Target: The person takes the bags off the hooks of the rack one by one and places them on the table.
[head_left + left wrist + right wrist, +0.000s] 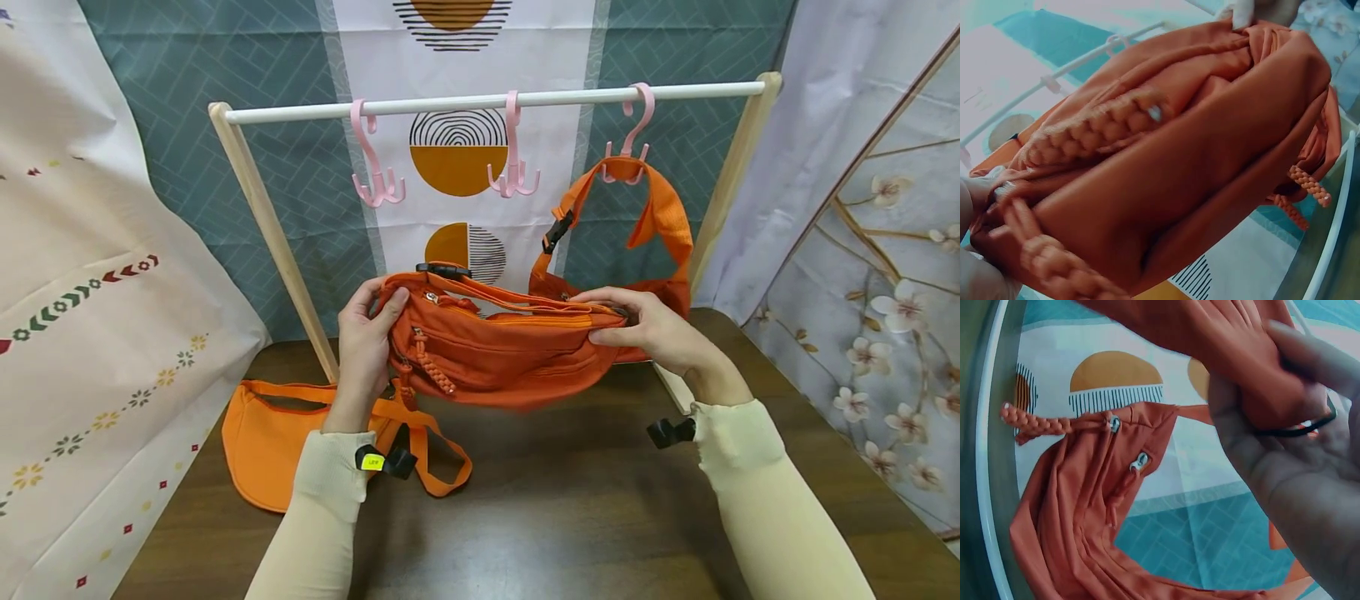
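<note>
A rust-orange waist bag (510, 354) with zips and braided pulls is held up in the air between both hands. My left hand (365, 354) grips its left end, thumb on the front near a zip. At the other end, my right hand (652, 325) pinches the corner between thumb and fingers. A black buckle (444, 270) lies along the bag's top edge. Behind my right hand, a second orange waist bag (671, 242) hangs by its strap from the right pink hook (630, 137). In the right wrist view its body (1066, 519) shows below the held bag.
A lighter orange shoulder bag (270, 442) lies on the wooden table (525, 517) at the left, partly behind my left forearm. The rack's white rail (450, 104) also carries a left pink hook (375, 158) and a middle pink hook (513, 150), both bare. Patterned cloths surround the table.
</note>
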The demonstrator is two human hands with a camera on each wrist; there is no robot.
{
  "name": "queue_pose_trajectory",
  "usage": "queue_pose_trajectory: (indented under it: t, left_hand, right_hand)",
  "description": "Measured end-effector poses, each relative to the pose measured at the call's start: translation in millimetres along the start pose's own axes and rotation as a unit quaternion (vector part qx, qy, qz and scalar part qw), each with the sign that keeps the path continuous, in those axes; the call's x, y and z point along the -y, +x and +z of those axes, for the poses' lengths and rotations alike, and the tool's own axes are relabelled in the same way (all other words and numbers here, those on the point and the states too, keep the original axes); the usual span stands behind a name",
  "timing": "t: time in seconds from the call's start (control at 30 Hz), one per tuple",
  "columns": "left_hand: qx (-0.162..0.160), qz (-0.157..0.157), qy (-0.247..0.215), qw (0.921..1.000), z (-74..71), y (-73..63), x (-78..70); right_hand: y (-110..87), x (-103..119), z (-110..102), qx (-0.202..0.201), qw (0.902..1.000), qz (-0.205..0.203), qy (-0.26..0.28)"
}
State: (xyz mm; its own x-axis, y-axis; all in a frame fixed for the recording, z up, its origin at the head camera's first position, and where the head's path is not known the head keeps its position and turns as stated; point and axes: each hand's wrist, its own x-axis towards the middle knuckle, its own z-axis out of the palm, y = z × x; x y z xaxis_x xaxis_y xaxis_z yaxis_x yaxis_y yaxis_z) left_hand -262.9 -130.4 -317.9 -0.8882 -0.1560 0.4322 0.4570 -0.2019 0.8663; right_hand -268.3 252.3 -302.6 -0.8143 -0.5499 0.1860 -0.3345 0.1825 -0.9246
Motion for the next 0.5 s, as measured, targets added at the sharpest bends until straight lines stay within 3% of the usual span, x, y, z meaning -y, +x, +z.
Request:
queue_pose_trajectory:
  t: [0.23,0.5]
  left_hand:
    - [0.011,-0.009,0.004,0.9999,-5.6,-2.7,-1.9]
    - [0.038,-0.014,0.049,0.998,-12.5,-9.2,-7.1]
  right_hand:
    - [-2.5,-5.4,11.4,-0.099,0.9899,-0.043,0.092]
    - [-2.4,-8.8,25.5,-0.197,0.954,-0.106,0.2]
